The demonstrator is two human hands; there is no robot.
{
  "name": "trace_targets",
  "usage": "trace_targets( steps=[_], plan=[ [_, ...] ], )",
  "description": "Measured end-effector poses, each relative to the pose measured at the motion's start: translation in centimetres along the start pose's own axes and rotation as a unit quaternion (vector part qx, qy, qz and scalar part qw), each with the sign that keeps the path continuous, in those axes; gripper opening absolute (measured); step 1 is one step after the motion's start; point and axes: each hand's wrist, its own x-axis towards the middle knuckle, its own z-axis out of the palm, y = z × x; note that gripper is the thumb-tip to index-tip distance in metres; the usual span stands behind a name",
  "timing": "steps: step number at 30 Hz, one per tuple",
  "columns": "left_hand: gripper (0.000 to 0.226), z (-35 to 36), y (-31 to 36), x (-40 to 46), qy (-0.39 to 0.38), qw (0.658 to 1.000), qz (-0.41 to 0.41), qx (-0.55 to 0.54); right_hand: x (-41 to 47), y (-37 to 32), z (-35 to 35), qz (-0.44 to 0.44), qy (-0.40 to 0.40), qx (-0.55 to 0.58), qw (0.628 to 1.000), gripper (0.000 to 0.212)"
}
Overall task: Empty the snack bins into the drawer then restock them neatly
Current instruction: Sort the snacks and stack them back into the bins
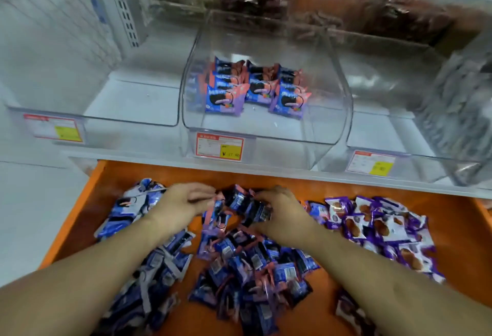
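The snack packets (250,261) lay heaped in the orange drawer (111,176), pointing every way, so no common long axis could be told. Most in the middle heap were blue and pink; a blue and grey heap (127,210) lay to the left and purple packets (380,226) to the right. Their print was too blurred to read.

At the far side of the middle heap both hands worked close together. The left hand (183,202) had its fingers curled round the pink end of a packet (213,216). The right hand (282,216) was curled over a dark bunch of packets (255,210); exactly how it held them could not be told.

Beyond the drawer, on the white shelf (159,154), stood three clear bins. The middle bin (266,144) held rows of blue and pink packets (253,88) standing upright, faces toward the near side. Its red-edged price label (220,146) bore a yellow patch with a yen mark. The left bin (106,120) and right bin (399,149) carried similar labels, unreadable.
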Motion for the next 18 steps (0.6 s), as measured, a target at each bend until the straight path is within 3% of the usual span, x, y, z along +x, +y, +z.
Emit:
trace_targets(
  steps=[4, 9, 16, 18],
  plan=[
    [0.023, 0.2, 5.6, -5.4, -0.021, 0.993, -0.002, -0.114, -3.9, -4.0, -5.8, -0.006, 0.01, 0.092, 0.996, 0.045],
    [0.027, 0.9, 11.9, -11.8, -0.075, 0.966, 0.014, -0.249, -10.2, -7.6, -11.3, -0.037, 0.054, 0.113, 0.991, 0.046],
    [0.037, 0.4, 16.8, -15.9, -0.03, 0.981, 0.106, -0.159, -14.7, -10.0, -16.8, -0.065, 0.101, 0.224, 0.967, 0.077],
    [0.038, 0.2, 17.6, -15.9, -0.011, 0.978, 0.123, -0.171, -14.9, -10.4, -17.7, -0.078, 0.11, 0.266, 0.954, 0.071]
  ],
)
